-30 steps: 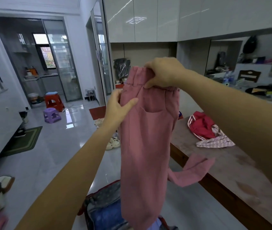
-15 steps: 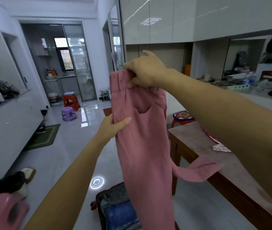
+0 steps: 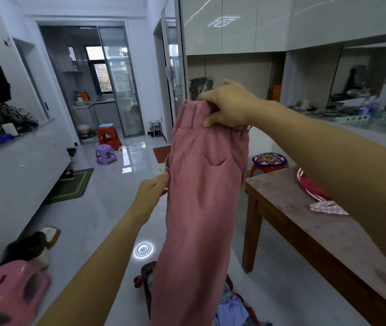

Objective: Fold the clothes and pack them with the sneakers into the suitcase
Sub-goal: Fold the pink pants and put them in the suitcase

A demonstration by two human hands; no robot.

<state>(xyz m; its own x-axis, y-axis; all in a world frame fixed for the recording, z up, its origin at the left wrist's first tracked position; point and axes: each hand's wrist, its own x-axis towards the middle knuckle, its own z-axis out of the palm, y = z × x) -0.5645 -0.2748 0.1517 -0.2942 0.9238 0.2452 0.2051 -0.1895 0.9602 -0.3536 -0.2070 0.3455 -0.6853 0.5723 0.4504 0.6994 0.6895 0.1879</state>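
Head cam: the pink trousers [image 3: 201,208] are up in the air in front of the person, hanging straight down with the waistband on top. The right hand [image 3: 229,107] has its fingers and thumb curled round the elastic waistband, bunching it. The left hand [image 3: 152,189] is lower, pinching the trousers' left edge just below pocket level. Underneath on the floor sits the open suitcase [image 3: 147,285] (the trouser legs cover most of it). A red garment [image 3: 309,187] lies over on the wooden table [image 3: 305,231] to the right.
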